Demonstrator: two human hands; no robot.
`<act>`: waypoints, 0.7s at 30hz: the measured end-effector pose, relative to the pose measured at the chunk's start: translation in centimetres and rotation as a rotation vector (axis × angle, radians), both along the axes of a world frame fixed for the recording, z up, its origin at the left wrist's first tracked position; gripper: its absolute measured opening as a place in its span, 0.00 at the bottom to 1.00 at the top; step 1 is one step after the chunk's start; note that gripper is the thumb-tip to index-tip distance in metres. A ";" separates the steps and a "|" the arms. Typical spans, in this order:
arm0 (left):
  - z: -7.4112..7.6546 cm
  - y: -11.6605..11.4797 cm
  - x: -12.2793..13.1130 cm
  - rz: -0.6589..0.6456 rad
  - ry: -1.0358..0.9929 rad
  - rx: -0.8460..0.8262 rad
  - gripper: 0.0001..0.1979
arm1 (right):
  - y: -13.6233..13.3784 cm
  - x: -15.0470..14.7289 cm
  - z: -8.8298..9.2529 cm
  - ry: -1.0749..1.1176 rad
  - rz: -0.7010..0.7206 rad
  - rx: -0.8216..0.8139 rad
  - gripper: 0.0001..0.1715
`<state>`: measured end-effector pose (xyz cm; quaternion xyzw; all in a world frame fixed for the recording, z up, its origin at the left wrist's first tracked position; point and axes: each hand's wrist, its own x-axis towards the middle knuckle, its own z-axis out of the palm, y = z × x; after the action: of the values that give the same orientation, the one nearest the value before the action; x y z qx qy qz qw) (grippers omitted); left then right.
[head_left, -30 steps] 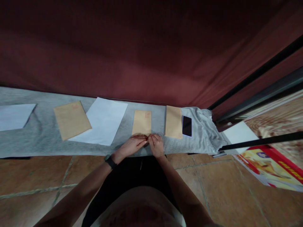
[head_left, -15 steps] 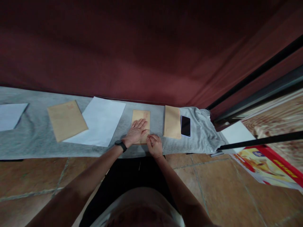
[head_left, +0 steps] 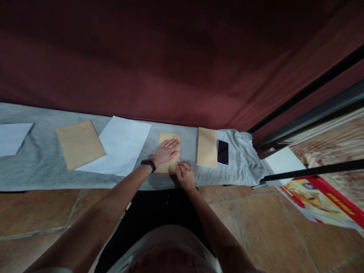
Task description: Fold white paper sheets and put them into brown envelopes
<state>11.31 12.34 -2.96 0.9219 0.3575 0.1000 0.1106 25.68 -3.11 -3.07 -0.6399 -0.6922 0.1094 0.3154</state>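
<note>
Flat on the grey cloth lies a small tan envelope (head_left: 172,167), directly in front of me. My left hand (head_left: 167,150) rests palm down across its upper part, fingers extended and covering much of it. At the lower right corner of the envelope, my right hand (head_left: 186,176) is closed with the fingers curled in; whether it pinches the edge is hidden. To the right lies a stack of tan envelopes (head_left: 206,148). On the left, a larger brown envelope (head_left: 81,145) overlaps a white sheet of paper (head_left: 125,142).
A phone (head_left: 223,152) lies right of the stack. Grey cloth (head_left: 239,170) covers the long narrow surface, with a dark red curtain (head_left: 159,87) behind it. White papers (head_left: 14,138) are at far left. A colourful box (head_left: 321,201) and black bars (head_left: 315,169) stand at right.
My left hand has slid up and slightly to the right over the small envelope, covering its printed corner more. My right hand has stayed at the lower right corner.
</note>
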 end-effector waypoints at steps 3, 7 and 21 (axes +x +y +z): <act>0.4 -0.2 -0.3 -0.035 0.011 0.004 0.28 | 0.0 0.0 0.0 -0.014 0.003 0.006 0.14; 0.5 -0.7 -0.7 -0.080 0.022 -0.003 0.27 | 0.0 -0.1 0.0 -0.024 0.005 0.006 0.14; 0.2 -2.8 -1.6 -0.113 0.017 0.005 0.26 | -0.1 -0.1 -0.2 -0.043 0.002 0.040 0.13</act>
<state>9.74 9.57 -2.74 0.9417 0.3057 0.0868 0.1110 25.56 -3.20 -3.22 -0.6349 -0.7015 0.0819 0.3131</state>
